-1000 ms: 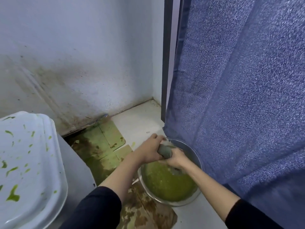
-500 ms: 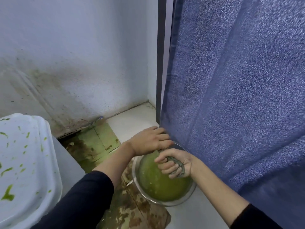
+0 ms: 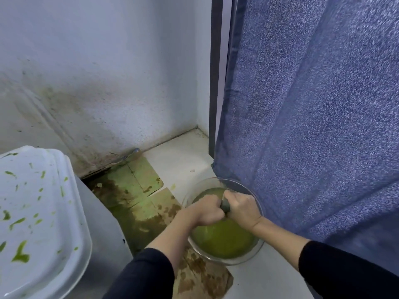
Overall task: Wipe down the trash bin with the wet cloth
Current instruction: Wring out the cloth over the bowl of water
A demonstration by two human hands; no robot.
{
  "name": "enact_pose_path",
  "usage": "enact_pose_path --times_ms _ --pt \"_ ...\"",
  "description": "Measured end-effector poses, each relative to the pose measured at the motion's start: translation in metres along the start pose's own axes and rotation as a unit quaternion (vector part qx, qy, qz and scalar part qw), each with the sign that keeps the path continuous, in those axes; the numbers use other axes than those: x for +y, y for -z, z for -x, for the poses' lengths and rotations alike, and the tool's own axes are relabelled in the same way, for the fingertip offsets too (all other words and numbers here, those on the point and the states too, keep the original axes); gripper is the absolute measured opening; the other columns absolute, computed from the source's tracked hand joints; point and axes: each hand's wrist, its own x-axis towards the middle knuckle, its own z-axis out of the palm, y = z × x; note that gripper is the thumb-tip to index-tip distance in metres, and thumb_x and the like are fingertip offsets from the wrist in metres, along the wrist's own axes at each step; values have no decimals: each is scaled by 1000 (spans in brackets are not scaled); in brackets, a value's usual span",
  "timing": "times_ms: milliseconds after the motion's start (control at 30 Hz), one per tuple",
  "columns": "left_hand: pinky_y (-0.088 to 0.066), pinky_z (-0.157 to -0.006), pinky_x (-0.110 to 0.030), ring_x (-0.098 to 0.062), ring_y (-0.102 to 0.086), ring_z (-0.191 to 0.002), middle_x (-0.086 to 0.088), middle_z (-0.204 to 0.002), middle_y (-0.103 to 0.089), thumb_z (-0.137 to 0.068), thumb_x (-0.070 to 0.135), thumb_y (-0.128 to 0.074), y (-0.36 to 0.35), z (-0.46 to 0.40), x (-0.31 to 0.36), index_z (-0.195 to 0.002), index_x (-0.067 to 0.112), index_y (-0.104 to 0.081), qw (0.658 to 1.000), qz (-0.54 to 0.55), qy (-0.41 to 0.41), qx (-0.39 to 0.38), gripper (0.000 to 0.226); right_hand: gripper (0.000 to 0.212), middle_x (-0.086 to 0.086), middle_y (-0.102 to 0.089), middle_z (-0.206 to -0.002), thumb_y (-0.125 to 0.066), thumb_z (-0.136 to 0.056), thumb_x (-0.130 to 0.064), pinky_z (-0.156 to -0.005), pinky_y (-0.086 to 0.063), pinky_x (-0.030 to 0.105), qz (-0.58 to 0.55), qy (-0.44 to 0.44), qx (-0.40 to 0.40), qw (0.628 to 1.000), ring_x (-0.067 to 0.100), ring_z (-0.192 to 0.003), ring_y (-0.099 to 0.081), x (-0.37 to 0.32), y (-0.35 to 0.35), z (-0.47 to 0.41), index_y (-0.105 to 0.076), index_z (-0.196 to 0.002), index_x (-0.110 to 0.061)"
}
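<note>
Along the right of the frame hangs a blue curtain (image 3: 313,126); at lower left stands the white trash bin (image 3: 38,223), lid spattered green. Over a glass bowl (image 3: 255,251) of green water at lower centre, left hand (image 3: 208,211) and right hand (image 3: 243,209) clench a grey wet cloth (image 3: 225,205) between them.

Both fists meet knuckle to knuckle, left hand (image 3: 206,210) and right hand (image 3: 243,209) clenched tight (forearms angled inward, dark sleeves pushed back).
</note>
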Motion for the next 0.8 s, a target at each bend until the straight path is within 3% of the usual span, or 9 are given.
enact_pose_path --times_ms 167,233,300,367,433,500,600,667,800 --pt "-37 -65 -32 -38 -61 -94 -26 -98 -65 -79 10 -56 6 -1 -12 -75 6 -54 1000 -7 -6 -2 6 6 1 -53 -46 -50 -61 -9 -30 -30 22 10 -21 5 1000 22 -38 -54 -20 -9 4 -55 -63 -11" --pt "-36 -68 -29 -35 -58 -100 -22 -109 -62 -82 10 -58 11 5 -13 -96 3 -54 999 -11 4 52 16 20 6 -60 -56 -64 -59 0 -36 -33 26 -17 -88 -3 996 29 -47 -60 -30 -8 0 -55 -74 -8" --pt "-43 -81 -31 -30 -53 -107 -18 -123 -51 -79 13 -67 14 8 -17 -122 2 -41 986 78 48 141 51 23 11 -66 -82 -66 -72 -6 -52 -38 32 -51 -193 -12 980 34 -75 -65 -40 -1 -8 -56 -92 -8" --pt "-45 -95 -34 -30 -48 -116 -14 -130 -39 -77 20 -70 22 17 -19 -137 5 -28 935 246 146 207 75 24 9 -64 -102 -65 -82 -19 -68 -42 33 -139 -271 -34 952 31 -97 -61 -45 9 -13 -57 -103 -9" --pt "-48 -92 -37 -30 -50 -110 -13 -123 -43 -84 32 -61 33 27 -16 -136 8 -32 845 462 202 178 64 31 9 -63 -107 -69 -83 -26 -78 -45 32 -250 -300 -45 920 28 -101 -60 -51 22 -17 -60 -107 -9" --pt "-46 -83 -37 -27 -54 -94 -12 -113 -54 -88 45 -49 40 40 -8 -123 11 -47 772 598 176 126 48 36 10 -60 -106 -71 -81 -29 -84 -48 35 -288 -271 -63 916 26 -100 -58 -58 38 -22 -61 -109 -10" --pt "-52 -80 -35 -20 -65 -89 -6 -102 -68 -84 52 -58 45 55 5 -111 10 -62 793 581 63 169 50 42 10 -57 -101 -75 -77 -31 -89 -47 38 -301 -192 -125 926 23 -99 -56 -67 65 -28 -61 -113 -13" --pt "-57 -73 -31 -18 -69 -83 -9 -98 -70 -83 33 -70 50 66 15 -114 4 -60 789 569 21 232 43 41 9 -65 -105 -73 -80 -25 -88 -49 30 -379 -168 -141 899 19 -98 -60 -76 88 -31 -60 -117 -13" --pt "-59 -72 -31 -17 -69 -81 -9 -95 -69 -90 11 -61 68 100 24 -108 8 -63 770 570 -41 284 18 18 10 -68 -90 -59 -91 -11 -72 -48 19 -466 -171 -101 862 15 -83 -60 -98 126 -39 -66 -107 -7"
